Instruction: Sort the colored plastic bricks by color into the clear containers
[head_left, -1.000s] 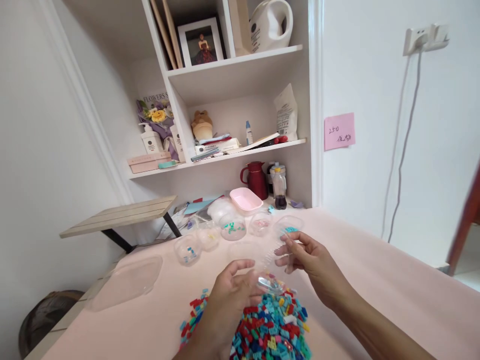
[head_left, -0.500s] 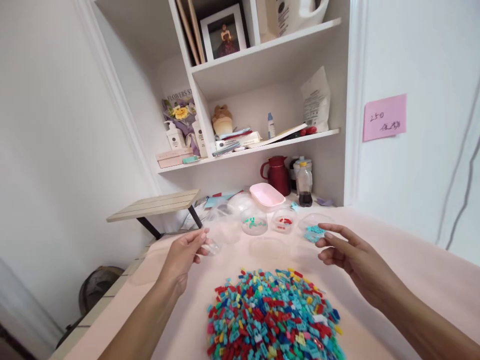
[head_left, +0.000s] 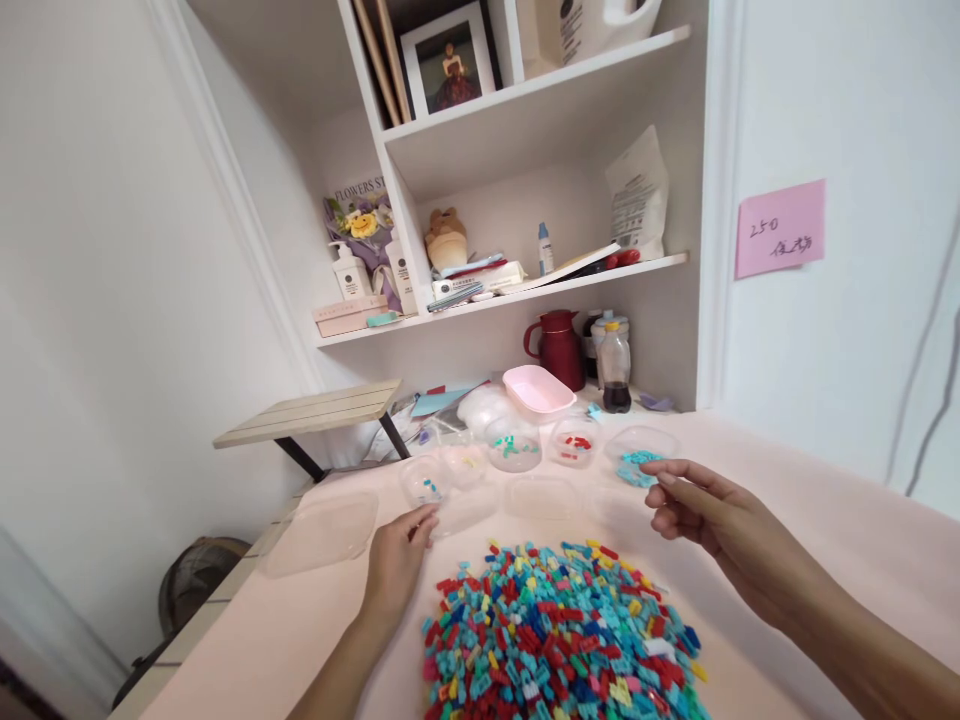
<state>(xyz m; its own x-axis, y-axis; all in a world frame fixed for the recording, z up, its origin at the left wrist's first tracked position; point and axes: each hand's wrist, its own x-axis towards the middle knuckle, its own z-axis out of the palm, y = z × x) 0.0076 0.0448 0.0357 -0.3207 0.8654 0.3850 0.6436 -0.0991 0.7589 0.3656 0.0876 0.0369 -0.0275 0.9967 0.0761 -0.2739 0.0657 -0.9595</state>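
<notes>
My left hand (head_left: 403, 555) is low over the table with its fingers bent. Its thumb and forefinger pinch at the left end of a clear plastic lid (head_left: 469, 512). Just behind it stands a clear dish (head_left: 409, 480) with a few blue bricks. To the right, my right hand (head_left: 701, 515) hovers with loosely curled fingers, thumb and forefinger slightly apart, and nothing visible between them. Beyond its fingertips is a clear dish (head_left: 664, 440) of light-blue bricks (head_left: 637, 467). A big heap of small mixed-colour toy bricks (head_left: 562, 640) lies between my forearms.
Farther back are clear dishes with yellow bricks (head_left: 469, 462), green bricks (head_left: 508, 447) and red bricks (head_left: 576, 443). Behind them stand a pink tub (head_left: 538, 390), a red jug (head_left: 561, 350) and a bottle (head_left: 616, 375). Another clear lid (head_left: 322, 535) lies left, near a small wooden stand (head_left: 307, 410).
My left hand has moved down and right, towards the table. The clear dishes at left, blurred before, now show sharply. My right hand has shifted only slightly, and the view has turned a little.
</notes>
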